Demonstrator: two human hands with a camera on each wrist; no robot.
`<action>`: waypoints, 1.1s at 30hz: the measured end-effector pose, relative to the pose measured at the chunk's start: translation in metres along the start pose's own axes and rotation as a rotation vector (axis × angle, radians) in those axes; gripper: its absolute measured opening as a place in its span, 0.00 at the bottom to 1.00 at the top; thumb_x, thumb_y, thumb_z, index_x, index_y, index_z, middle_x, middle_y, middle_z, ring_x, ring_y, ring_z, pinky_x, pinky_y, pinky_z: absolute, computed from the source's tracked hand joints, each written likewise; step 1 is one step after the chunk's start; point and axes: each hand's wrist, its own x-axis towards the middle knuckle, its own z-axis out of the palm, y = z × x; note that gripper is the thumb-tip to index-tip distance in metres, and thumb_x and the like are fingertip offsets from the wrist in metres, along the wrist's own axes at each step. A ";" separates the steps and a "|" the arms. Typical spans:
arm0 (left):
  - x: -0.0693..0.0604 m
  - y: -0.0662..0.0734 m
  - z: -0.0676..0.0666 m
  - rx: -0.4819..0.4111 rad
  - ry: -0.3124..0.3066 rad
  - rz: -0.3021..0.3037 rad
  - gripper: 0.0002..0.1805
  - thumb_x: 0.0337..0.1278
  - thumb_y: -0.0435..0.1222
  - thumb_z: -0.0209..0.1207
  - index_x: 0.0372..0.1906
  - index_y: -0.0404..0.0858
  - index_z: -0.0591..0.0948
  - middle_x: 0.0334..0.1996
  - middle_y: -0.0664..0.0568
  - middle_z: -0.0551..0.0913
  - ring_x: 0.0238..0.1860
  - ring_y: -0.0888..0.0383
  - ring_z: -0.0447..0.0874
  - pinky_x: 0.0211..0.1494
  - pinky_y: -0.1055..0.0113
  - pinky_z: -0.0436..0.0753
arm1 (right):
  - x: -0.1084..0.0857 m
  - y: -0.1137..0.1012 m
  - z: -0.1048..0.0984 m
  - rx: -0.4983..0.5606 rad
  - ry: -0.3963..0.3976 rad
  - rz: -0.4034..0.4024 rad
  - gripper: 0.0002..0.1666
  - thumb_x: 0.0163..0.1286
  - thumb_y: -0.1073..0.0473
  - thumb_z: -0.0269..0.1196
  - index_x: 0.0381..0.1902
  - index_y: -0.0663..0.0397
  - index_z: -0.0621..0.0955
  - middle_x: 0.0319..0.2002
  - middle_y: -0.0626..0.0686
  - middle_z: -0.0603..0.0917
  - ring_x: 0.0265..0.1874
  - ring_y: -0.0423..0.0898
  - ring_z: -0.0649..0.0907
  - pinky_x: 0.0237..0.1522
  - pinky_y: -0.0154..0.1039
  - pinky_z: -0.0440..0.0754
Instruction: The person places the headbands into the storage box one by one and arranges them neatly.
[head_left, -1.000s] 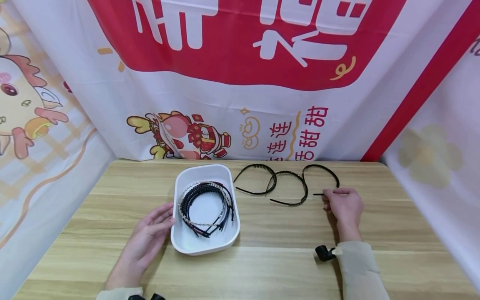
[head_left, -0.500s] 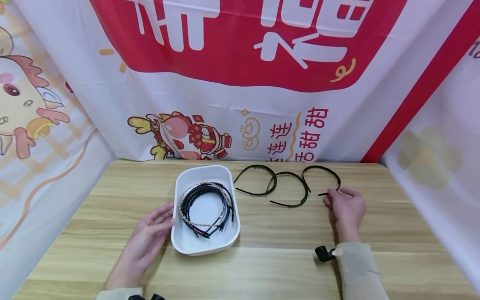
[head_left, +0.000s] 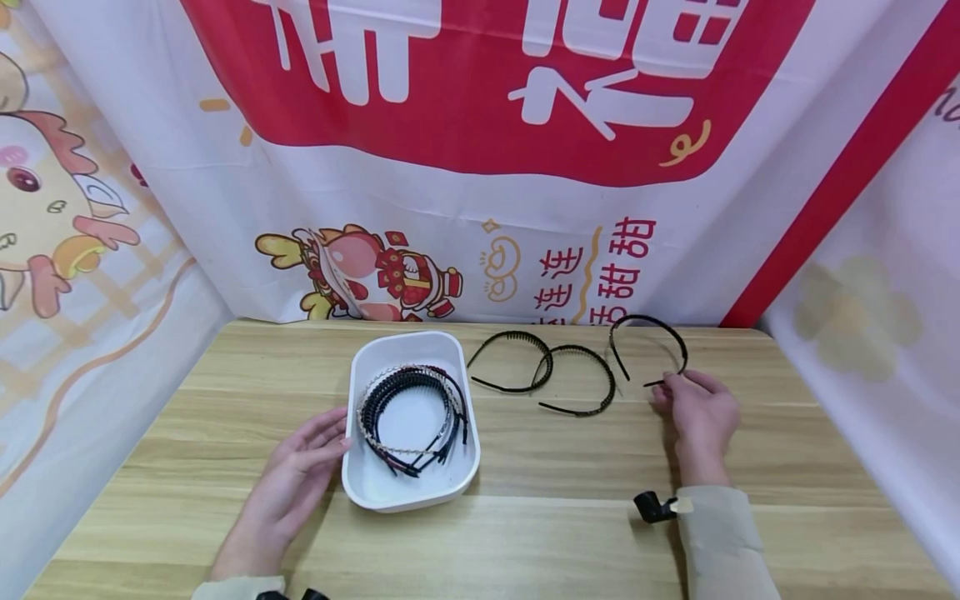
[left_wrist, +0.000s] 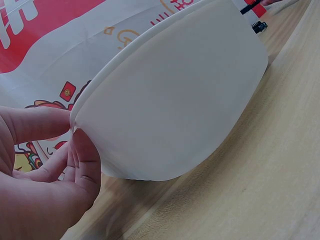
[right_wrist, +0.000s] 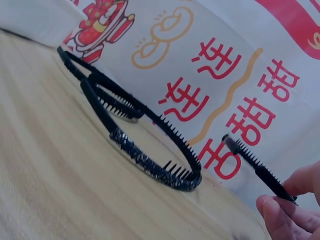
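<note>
A white plastic box (head_left: 411,498) holds several headbands (head_left: 382,400), mostly black with some silvery ones. My left hand (head_left: 296,475) grips its left wall; in the left wrist view the fingers (left_wrist: 86,167) bend against the outer side at the rim. At the right, my right hand (head_left: 699,421) pinches a black toothed headband (head_left: 647,317) near one end, and its arch is raised off the table. The right wrist view shows only part of this held headband (right_wrist: 257,167) between thumb and fingers. To its left, two black headbands (head_left: 517,333) (head_left: 611,379) lie overlapping on the table.
The wood-grain table (head_left: 555,533) ends at a printed white and red cloth (head_left: 480,192) behind. Similar cloth hangs along both sides. A small black device (head_left: 652,506) sits at the right wrist.
My right hand has shifted slightly right, taking its headband away from the neighbouring one and tilting its arch upward. The left hand and the box keep their places.
</note>
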 end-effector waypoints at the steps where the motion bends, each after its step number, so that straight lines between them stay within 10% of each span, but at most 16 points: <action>1: 0.000 0.000 0.000 0.000 0.000 0.000 0.24 0.70 0.23 0.58 0.58 0.54 0.82 0.54 0.62 0.84 0.58 0.65 0.81 0.66 0.74 0.83 | -0.001 -0.001 0.001 0.011 -0.005 -0.007 0.30 0.69 0.63 0.72 0.68 0.60 0.78 0.26 0.38 0.90 0.23 0.36 0.91 0.32 0.32 0.92; 33: 0.000 0.000 0.001 -0.018 -0.003 -0.002 0.23 0.70 0.22 0.58 0.58 0.53 0.82 0.54 0.62 0.84 0.58 0.65 0.81 0.67 0.74 0.82 | -0.034 0.004 0.034 -0.076 -0.306 -0.096 0.29 0.73 0.69 0.68 0.70 0.68 0.77 0.28 0.43 0.92 0.26 0.36 0.90 0.38 0.31 0.92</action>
